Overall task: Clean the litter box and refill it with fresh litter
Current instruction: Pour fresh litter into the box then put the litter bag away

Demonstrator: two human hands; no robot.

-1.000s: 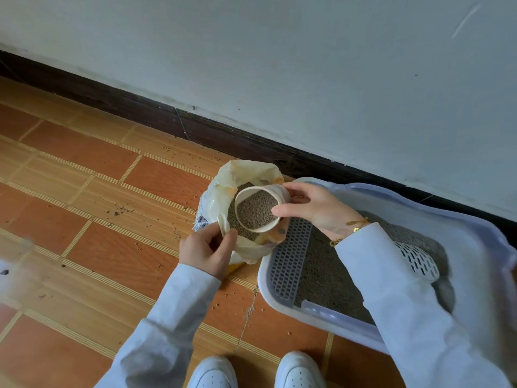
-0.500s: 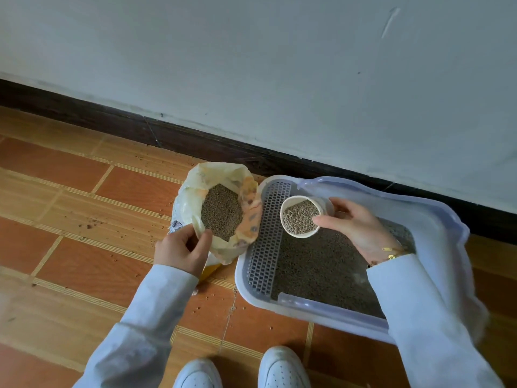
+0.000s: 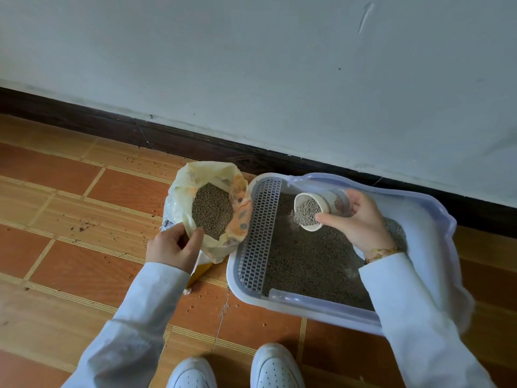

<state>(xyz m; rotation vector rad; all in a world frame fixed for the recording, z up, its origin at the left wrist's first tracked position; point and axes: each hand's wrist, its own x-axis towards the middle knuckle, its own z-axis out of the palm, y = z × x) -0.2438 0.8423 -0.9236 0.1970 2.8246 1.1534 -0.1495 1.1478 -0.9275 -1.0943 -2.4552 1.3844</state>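
**Refill step: cup tipped over the box**

Nearest the camera, two white shoes are seen on the tiled floor. Beyond them, the rim of the open litter bag is pinched by the left hand, fingers closed on the plastic. The cup is gripped by the right hand and tilted over the litter box; pellets are seen spilling onto the litter bed, beside the grid step. Refilling is judged under way. Next, the cup is to be emptied fully, then returned to the bag. Farthest, the wall
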